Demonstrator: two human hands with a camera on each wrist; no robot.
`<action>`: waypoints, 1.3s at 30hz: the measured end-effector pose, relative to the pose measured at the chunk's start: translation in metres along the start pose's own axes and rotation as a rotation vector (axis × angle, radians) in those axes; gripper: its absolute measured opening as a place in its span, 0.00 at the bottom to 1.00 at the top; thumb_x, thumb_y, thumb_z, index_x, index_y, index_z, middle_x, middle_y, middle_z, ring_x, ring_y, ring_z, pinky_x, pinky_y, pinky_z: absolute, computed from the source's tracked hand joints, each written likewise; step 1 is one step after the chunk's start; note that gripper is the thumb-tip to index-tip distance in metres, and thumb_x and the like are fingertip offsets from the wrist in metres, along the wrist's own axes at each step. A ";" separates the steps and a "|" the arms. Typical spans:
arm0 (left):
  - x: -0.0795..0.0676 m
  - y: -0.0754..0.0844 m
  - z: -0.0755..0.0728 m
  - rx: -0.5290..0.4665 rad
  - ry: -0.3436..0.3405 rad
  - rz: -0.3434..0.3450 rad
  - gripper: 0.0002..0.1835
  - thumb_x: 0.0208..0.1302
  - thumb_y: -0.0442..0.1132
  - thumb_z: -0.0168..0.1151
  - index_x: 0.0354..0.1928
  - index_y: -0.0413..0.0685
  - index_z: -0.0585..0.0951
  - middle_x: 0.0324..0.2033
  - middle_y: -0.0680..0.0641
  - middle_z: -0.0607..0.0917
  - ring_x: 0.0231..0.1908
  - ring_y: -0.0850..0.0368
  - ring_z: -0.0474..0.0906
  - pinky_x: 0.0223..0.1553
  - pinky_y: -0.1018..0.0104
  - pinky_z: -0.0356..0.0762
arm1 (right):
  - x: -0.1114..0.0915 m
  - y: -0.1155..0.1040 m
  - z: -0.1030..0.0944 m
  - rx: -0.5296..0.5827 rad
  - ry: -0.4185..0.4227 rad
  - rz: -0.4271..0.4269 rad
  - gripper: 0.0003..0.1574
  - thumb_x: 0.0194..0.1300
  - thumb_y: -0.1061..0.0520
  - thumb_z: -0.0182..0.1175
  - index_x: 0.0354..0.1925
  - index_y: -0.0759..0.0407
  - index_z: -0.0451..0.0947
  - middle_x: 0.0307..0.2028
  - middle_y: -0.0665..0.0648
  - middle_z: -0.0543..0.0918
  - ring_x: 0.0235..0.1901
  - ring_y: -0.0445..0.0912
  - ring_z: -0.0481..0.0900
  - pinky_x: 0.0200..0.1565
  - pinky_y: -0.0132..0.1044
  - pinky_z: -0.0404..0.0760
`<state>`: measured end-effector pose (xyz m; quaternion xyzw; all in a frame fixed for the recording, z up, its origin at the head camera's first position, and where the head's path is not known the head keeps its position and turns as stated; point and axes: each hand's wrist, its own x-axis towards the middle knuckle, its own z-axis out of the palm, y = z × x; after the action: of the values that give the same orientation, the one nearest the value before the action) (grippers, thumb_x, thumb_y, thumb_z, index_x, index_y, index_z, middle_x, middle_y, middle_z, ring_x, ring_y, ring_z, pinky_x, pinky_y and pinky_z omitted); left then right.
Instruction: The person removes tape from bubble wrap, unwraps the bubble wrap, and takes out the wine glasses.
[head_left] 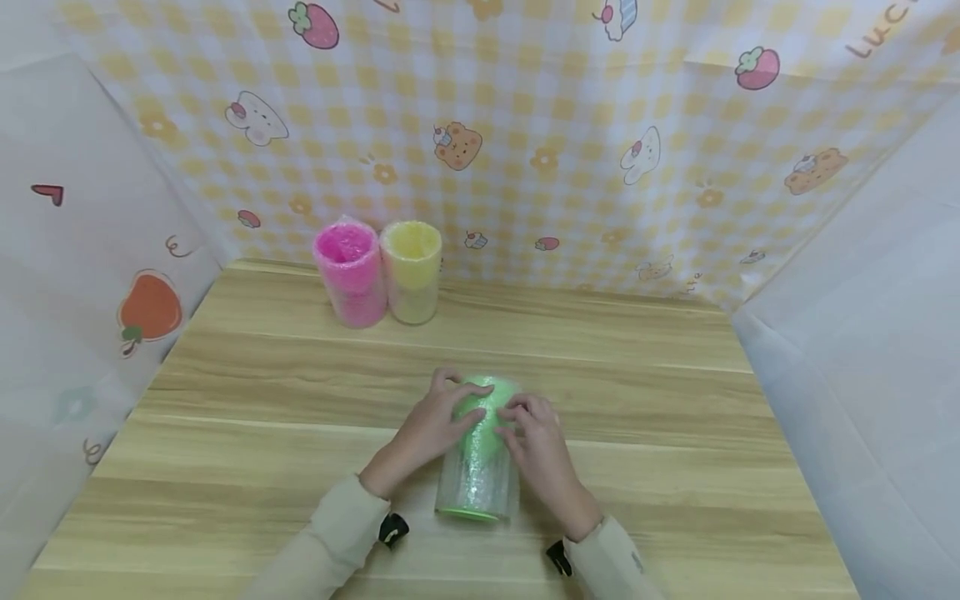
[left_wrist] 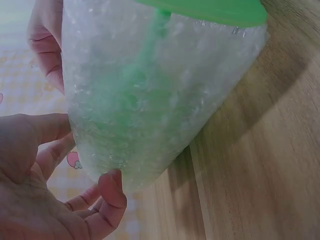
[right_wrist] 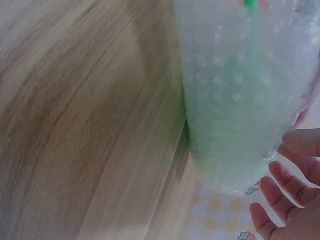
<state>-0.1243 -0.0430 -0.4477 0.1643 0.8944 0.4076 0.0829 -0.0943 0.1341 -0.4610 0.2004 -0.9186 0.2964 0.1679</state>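
A green goblet point(left_wrist: 220, 11), swathed in clear bubble wrap point(head_left: 474, 475), lies on the wooden table with its round foot towards me. Its stem and bowl show hazily through the wrap. From the left, my left hand point(head_left: 438, 417) rests over the bowl end, thumb and fingers spread apart, fingertips touching the wrap. On the other side my right hand point(head_left: 538, 437) pinches at the wrap's surface between thumb and forefinger; in the right wrist view its other fingers point(right_wrist: 275, 200) are spread apart. The pinched bit itself is mostly hidden.
A pink wrapped cup point(head_left: 352, 279) and a yellow wrapped cup point(head_left: 412, 275) stand side by side at the back left of the table point(head_left: 637, 500). Behind hangs a yellow checked cloth point(head_left: 525, 108), with white cloth walls point(head_left: 862, 333) at both sides.
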 end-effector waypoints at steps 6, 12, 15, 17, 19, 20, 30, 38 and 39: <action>-0.001 -0.003 -0.002 -0.019 -0.010 -0.008 0.18 0.63 0.43 0.54 0.56 0.64 0.73 0.58 0.40 0.61 0.17 0.63 0.64 0.17 0.74 0.66 | 0.002 -0.002 0.002 0.006 0.004 0.003 0.09 0.46 0.62 0.68 0.30 0.60 0.80 0.39 0.55 0.78 0.42 0.47 0.72 0.47 0.43 0.69; -0.003 -0.002 -0.004 -0.038 -0.011 -0.011 0.18 0.64 0.40 0.53 0.56 0.63 0.74 0.57 0.40 0.61 0.17 0.63 0.63 0.16 0.74 0.65 | 0.002 -0.002 0.002 0.016 -0.017 0.040 0.09 0.46 0.60 0.68 0.30 0.60 0.80 0.39 0.53 0.77 0.44 0.45 0.72 0.49 0.43 0.71; -0.003 -0.001 -0.005 -0.039 -0.013 -0.016 0.18 0.65 0.39 0.52 0.56 0.63 0.74 0.57 0.41 0.62 0.17 0.63 0.62 0.16 0.74 0.64 | 0.002 -0.001 0.002 0.021 -0.023 0.056 0.09 0.46 0.60 0.68 0.30 0.59 0.80 0.39 0.53 0.78 0.44 0.45 0.72 0.49 0.43 0.71; -0.003 -0.001 -0.005 -0.041 -0.014 -0.021 0.18 0.65 0.39 0.52 0.56 0.64 0.74 0.57 0.42 0.62 0.17 0.63 0.62 0.16 0.73 0.64 | 0.002 -0.001 0.002 0.027 -0.027 0.064 0.09 0.47 0.60 0.68 0.29 0.59 0.79 0.39 0.53 0.78 0.44 0.45 0.72 0.50 0.43 0.70; -0.003 -0.001 -0.005 -0.047 -0.017 -0.026 0.18 0.65 0.39 0.51 0.56 0.64 0.74 0.57 0.42 0.61 0.17 0.63 0.62 0.17 0.73 0.64 | 0.003 -0.002 0.001 0.030 -0.029 0.069 0.09 0.47 0.60 0.68 0.29 0.59 0.79 0.38 0.53 0.78 0.44 0.46 0.72 0.50 0.43 0.71; -0.003 -0.001 -0.005 -0.048 -0.018 -0.030 0.18 0.65 0.39 0.51 0.56 0.65 0.74 0.57 0.42 0.61 0.17 0.63 0.62 0.17 0.73 0.64 | 0.003 -0.002 0.001 0.030 -0.032 0.070 0.09 0.47 0.60 0.68 0.29 0.59 0.79 0.38 0.53 0.78 0.44 0.45 0.72 0.50 0.43 0.71; -0.004 -0.002 -0.005 -0.055 -0.027 -0.019 0.19 0.66 0.38 0.50 0.57 0.64 0.73 0.56 0.43 0.61 0.18 0.64 0.63 0.18 0.73 0.66 | 0.007 0.000 -0.003 0.038 -0.097 0.086 0.08 0.48 0.59 0.67 0.29 0.56 0.77 0.37 0.49 0.76 0.44 0.44 0.71 0.50 0.42 0.72; -0.003 -0.002 -0.005 -0.057 -0.036 -0.036 0.19 0.66 0.39 0.50 0.57 0.66 0.73 0.57 0.44 0.61 0.17 0.63 0.62 0.16 0.73 0.65 | 0.006 0.001 -0.003 0.042 -0.109 0.072 0.07 0.50 0.59 0.66 0.27 0.55 0.76 0.37 0.49 0.75 0.45 0.45 0.71 0.51 0.44 0.71; -0.003 -0.002 -0.005 -0.057 -0.036 -0.043 0.19 0.66 0.39 0.50 0.56 0.67 0.73 0.57 0.44 0.60 0.16 0.63 0.62 0.16 0.73 0.64 | 0.006 0.000 -0.002 0.040 -0.106 0.071 0.07 0.50 0.59 0.65 0.28 0.55 0.76 0.37 0.49 0.75 0.45 0.45 0.71 0.51 0.44 0.71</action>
<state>-0.1233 -0.0490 -0.4460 0.1498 0.8841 0.4283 0.1122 -0.0989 0.1343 -0.4571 0.1864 -0.9266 0.3094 0.1047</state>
